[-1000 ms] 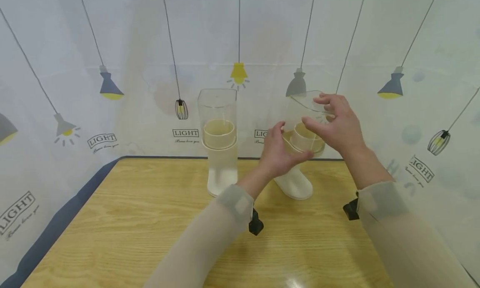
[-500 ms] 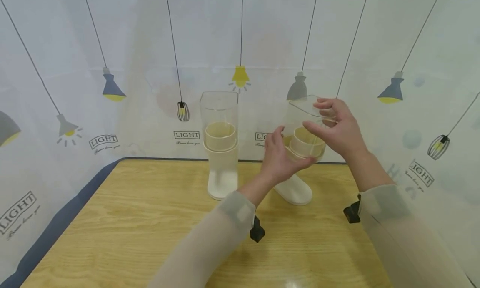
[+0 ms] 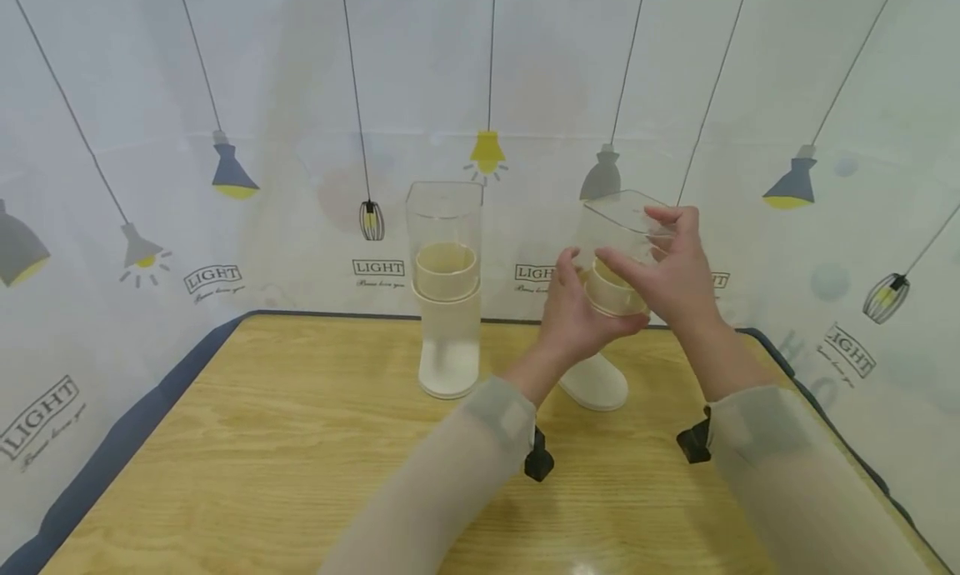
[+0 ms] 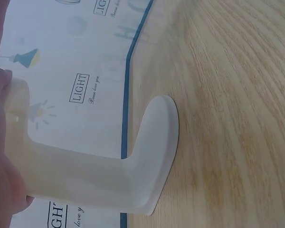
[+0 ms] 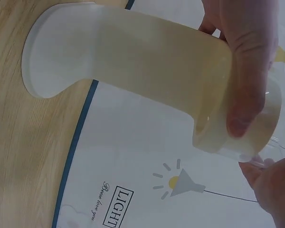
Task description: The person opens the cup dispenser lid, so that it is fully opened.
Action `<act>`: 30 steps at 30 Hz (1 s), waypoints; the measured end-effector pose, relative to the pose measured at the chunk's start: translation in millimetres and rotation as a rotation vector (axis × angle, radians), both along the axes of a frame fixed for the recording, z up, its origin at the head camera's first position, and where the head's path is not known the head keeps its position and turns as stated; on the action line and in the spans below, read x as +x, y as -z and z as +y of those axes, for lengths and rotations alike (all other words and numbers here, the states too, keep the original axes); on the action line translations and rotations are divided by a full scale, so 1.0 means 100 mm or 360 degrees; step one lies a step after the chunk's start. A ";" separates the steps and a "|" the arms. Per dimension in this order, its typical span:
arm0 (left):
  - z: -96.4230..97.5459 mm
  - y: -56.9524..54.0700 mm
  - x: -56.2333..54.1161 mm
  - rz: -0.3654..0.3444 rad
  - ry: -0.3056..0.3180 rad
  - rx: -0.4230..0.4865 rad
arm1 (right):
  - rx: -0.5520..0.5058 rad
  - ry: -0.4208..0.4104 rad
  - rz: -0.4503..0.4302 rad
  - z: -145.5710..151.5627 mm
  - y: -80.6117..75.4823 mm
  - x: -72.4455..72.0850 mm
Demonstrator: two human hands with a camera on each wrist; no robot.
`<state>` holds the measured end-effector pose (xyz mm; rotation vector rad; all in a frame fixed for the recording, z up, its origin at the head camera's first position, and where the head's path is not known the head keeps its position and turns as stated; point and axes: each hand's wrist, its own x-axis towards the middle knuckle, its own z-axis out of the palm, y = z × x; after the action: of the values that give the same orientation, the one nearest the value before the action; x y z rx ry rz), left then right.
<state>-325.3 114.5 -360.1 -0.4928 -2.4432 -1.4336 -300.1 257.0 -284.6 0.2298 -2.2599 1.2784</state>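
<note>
Right-hand dispenser stood upright on the desk (image 3: 300, 442) near the back edge, toward the back right corner, foot (image 3: 600, 387) pointing to the near edge. Its clear container (image 3: 617, 218) was between both hands, around the pale inner ring (image 3: 609, 296); whether it was fully seated couldn't be told, hands in the way. Left hand (image 3: 579, 318) gripped the container low down from the near left, thumb across the front, container directly above and ahead of the palm. Right hand (image 3: 681, 271) gripped higher on the right side, thumb on the near face, fingers up by the rim; container just left of that palm. Second dispenser (image 3: 450, 329) stood upright near the back edge, left of the held one, apart from both hands. Lamp-print cloth (image 3: 412, 83) hung behind. Black devices (image 3: 538, 460) sat at both wrists, by pale sleeves (image 3: 442, 475).
</note>
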 end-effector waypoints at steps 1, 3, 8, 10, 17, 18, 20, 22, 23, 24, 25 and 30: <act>0.00 0.01 0.00 -0.0003 -0.0014 -0.0006 | -0.0008 0.0014 -0.0007 -0.02 0.01 0.00; 0.01 0.03 0.00 -0.0005 -0.0050 -0.0018 | -0.0047 0.0032 -0.0011 -0.06 0.04 -0.01; 0.02 0.05 -0.01 0.0005 -0.0073 0.0027 | -0.0166 0.0081 0.0028 -0.14 0.07 -0.02; 0.02 0.05 -0.02 0.0003 -0.0064 0.0060 | -0.0197 0.0095 0.0049 -0.16 0.07 -0.03; 0.02 0.07 -0.05 -0.0008 -0.0061 0.0082 | -0.0297 0.0129 0.0002 -0.19 0.05 -0.04; 0.02 0.08 -0.05 -0.0011 -0.0056 0.0075 | -0.0307 0.0145 -0.0009 -0.19 0.04 -0.04; 0.03 0.08 -0.05 -0.0011 -0.0047 0.0058 | -0.0323 0.0171 -0.0021 -0.19 0.04 -0.04; 0.02 0.07 -0.05 -0.0008 -0.0052 0.0036 | -0.0344 0.0175 -0.0025 -0.20 0.04 -0.05; 0.01 0.06 -0.06 -0.0011 -0.0054 0.0030 | -0.0347 0.0174 -0.0025 -0.21 0.04 -0.05; 0.00 0.05 -0.06 -0.0016 -0.0055 0.0025 | -0.0350 0.0171 -0.0013 -0.22 0.04 -0.06; -0.01 0.04 -0.07 -0.0017 -0.0049 0.0021 | -0.0346 0.0168 0.0003 -0.23 0.03 -0.06; -0.04 0.01 -0.11 -0.0040 0.0019 0.0001 | -0.0240 0.0197 0.0097 -0.27 0.01 -0.07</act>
<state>-336.0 110.8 -361.4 -0.4930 -2.4636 -1.4541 -307.5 230.4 -286.0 0.0722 -2.0813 1.3496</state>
